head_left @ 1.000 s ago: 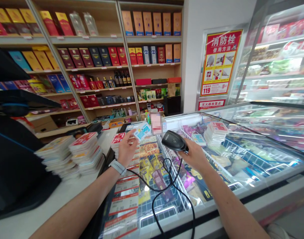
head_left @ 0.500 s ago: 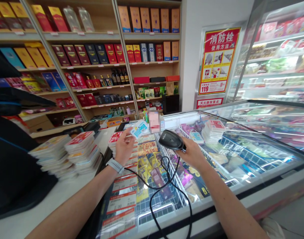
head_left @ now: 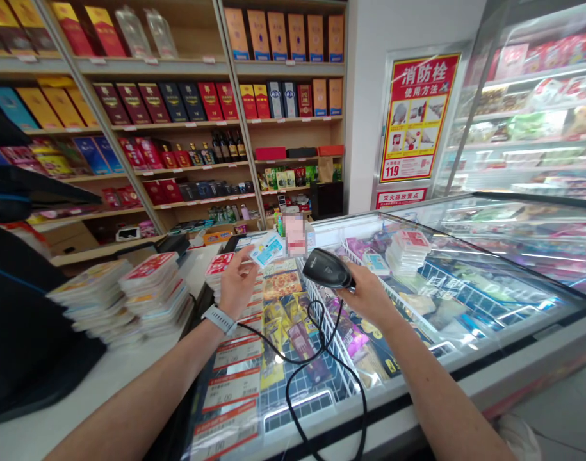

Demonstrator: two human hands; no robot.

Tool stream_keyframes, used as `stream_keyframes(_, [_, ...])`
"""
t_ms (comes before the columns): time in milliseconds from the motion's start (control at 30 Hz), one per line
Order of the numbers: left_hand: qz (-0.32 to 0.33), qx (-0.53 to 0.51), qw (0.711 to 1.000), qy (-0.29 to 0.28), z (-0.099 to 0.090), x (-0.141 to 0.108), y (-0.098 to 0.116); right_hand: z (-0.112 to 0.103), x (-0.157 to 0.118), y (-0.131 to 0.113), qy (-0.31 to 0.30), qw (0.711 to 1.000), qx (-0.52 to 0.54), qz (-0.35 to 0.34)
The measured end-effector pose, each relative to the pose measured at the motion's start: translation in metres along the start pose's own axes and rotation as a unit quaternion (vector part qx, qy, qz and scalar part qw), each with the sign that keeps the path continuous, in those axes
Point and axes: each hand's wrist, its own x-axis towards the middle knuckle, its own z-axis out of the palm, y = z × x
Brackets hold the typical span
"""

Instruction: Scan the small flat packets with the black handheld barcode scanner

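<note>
My left hand, with a grey watch band at the wrist, pinches a small flat pack with a blue and white label by its left edge. In my right hand is a black barcode scanner, its head pointing left toward the pack. The scanner's black cable loops down over the glass top of the chest freezer. Just beyond the pack, a pixelated patch hides part of the view. Near my left hand stands a short stack of red-labelled packs.
Stacks of plastic packs stand on the white counter at left, beside a dark machine. Another stack of packs rests on the freezer glass. Price tags line the freezer's left side. Shelves of boxed goods rise behind.
The whole view has shifted slightly to the left. Both hands keep nearly the same pose, still holding the pack and the scanner.
</note>
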Motion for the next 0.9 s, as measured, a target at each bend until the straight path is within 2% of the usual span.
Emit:
stream_keyframes(533, [-0.002, 0.0, 1.0, -0.006, 0.0, -0.001, 0.004, 0.002, -0.001, -0.002, -0.029, 1.0, -0.008, 0.008])
stream_keyframes(900, [-0.002, -0.024, 1.0, -0.007, -0.001, 0.0, -0.006, 0.005, -0.002, -0.005, -0.041, 0.999, -0.009, -0.013])
